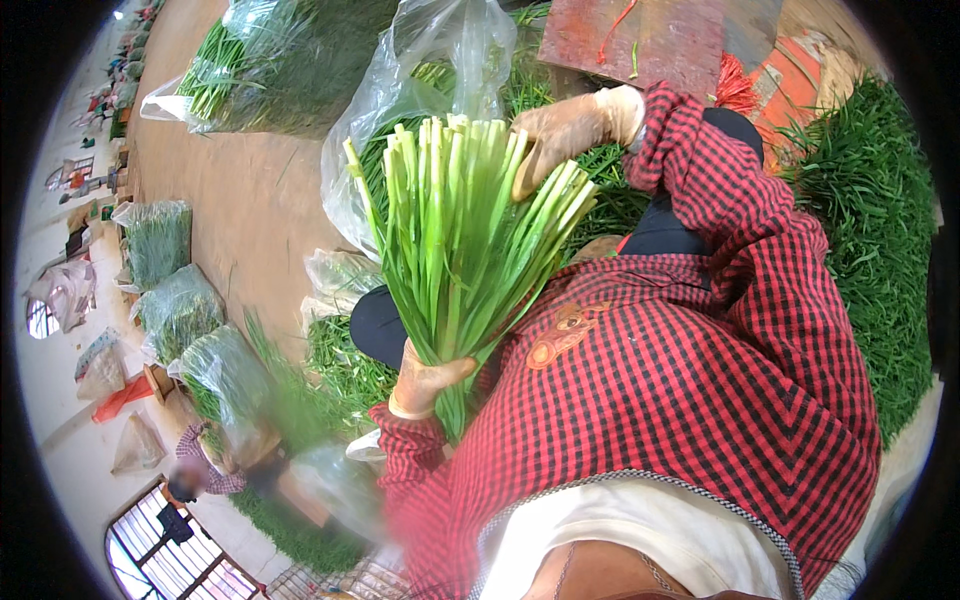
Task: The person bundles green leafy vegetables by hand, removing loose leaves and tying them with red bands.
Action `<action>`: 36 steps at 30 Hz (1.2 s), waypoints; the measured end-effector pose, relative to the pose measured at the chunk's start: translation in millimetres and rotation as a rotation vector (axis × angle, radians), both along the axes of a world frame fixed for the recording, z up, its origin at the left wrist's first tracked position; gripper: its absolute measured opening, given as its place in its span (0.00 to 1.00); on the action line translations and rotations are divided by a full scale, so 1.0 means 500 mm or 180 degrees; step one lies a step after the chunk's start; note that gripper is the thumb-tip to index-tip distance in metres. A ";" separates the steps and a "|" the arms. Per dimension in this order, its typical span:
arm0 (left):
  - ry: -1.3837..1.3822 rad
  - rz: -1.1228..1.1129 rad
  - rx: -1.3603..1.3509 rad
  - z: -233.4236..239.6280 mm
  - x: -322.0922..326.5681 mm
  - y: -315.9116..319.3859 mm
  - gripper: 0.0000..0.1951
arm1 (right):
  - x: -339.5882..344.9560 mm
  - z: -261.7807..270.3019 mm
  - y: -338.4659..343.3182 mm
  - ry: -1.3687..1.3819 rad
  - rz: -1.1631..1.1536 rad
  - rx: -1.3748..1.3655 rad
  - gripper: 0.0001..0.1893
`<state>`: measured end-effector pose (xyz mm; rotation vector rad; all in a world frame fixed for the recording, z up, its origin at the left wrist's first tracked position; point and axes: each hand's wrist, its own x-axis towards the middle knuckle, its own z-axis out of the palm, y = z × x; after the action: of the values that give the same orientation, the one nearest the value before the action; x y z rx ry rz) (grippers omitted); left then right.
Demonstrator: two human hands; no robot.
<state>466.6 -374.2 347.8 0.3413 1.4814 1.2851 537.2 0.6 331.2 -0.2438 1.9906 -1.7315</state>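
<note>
My left hand, in a stained glove, is closed around the leafy lower part of a bundle of green leafy stalks. Their pale cut ends fan out away from me. My right hand, gloved too and slightly blurred, is at the upper right side of the fan. Its thumb and fingers touch the outer stalks; whether they pinch one, I cannot tell. Just beyond the bundle stands an open clear plastic bag with greens inside. Loose greens lie by my left knee.
A reddish board with a red string is at the top, beside a red string bundle. A large heap of greens lies on my right. Bagged greens stand on the brown floor. Another person works at lower left.
</note>
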 end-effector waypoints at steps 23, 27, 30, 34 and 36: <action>-0.0435 -0.0079 -0.0043 -0.017 -0.018 -0.029 0.41 | 0.037 0.001 0.014 -0.0537 -0.0095 -0.0438 0.14; -0.0367 -0.0109 -0.0060 -0.007 -0.012 -0.031 0.43 | 0.025 0.045 0.014 -0.0962 -0.0037 -0.0085 0.16; -0.0436 -0.0036 0.0026 -0.004 -0.012 -0.029 0.45 | 0.026 0.078 0.006 -0.0840 -0.0291 0.0130 0.17; -0.0305 0.0064 -0.0114 -0.004 -0.017 -0.037 0.43 | 0.010 0.066 0.010 -0.0202 -0.0569 0.0750 0.15; -0.0251 0.0087 -0.0241 -0.002 -0.021 -0.051 0.42 | 0.014 0.088 0.041 -0.0035 -0.0812 0.0961 0.14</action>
<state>455.9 -399.8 346.8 0.2190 1.4680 1.2464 544.2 21.1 375.2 0.1269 2.3212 -1.5393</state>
